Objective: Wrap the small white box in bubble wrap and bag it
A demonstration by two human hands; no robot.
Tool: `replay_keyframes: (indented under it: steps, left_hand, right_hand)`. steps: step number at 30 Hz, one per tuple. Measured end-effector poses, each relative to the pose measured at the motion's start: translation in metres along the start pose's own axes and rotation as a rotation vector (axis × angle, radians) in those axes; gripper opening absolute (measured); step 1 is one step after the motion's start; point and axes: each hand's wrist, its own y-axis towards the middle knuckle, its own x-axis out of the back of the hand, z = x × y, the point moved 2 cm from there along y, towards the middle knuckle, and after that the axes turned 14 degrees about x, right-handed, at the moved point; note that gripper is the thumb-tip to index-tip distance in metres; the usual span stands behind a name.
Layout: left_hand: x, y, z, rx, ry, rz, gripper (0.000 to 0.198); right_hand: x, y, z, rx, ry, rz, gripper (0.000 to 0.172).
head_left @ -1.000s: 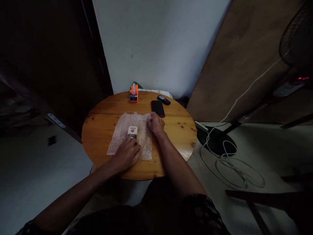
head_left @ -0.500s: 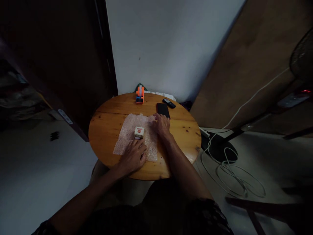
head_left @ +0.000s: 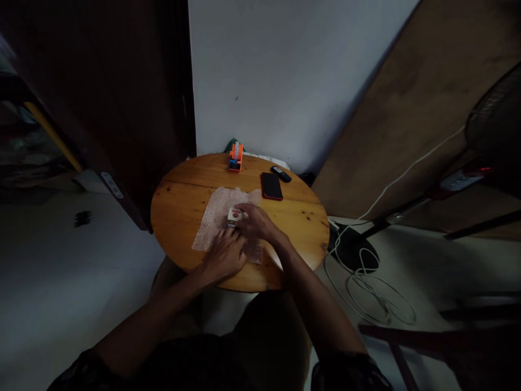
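A small white box with a red mark (head_left: pixel 233 215) sits on a sheet of bubble wrap (head_left: pixel 209 220) on the round wooden table. My left hand (head_left: pixel 226 254) lies low over the wrap, its fingers stretched out to the near side of the box. From the right, my right hand (head_left: pixel 258 221) reaches across the sheet. Its fingers close around the box's right side and cover part of it.
Beyond the wrap lie a dark smartphone (head_left: pixel 271 186) and a small keypad phone (head_left: pixel 281 174). An orange tape dispenser (head_left: pixel 236 156) stands near the wall. On the floor at right are a coiled cable (head_left: pixel 378 288) and a fan's base (head_left: pixel 354 250).
My right hand has moved left and nearer, from the wrap's right edge by the smartphone to the box. My left hand stays at the box's near side. The camera view has shifted slightly.
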Motion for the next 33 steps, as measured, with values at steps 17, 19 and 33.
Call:
replay_keyframes:
  steps: [17,19,33]
  left_hand:
    - [0.000,-0.003,0.000,-0.017,0.005,-0.031,0.024]
    - [0.000,-0.003,0.000,-0.018,0.008,-0.034,0.023]
    - [0.003,0.000,-0.001,-0.053,-0.037,-0.001,0.019]
  right_hand:
    - [0.048,-0.112,-0.073,-0.342,-0.270,-0.441,0.038]
    - [0.045,-0.102,-0.064,-0.336,-0.231,-0.492,0.037]
    - [0.025,0.019,-0.091,-0.513,-0.148,-0.228,0.032]
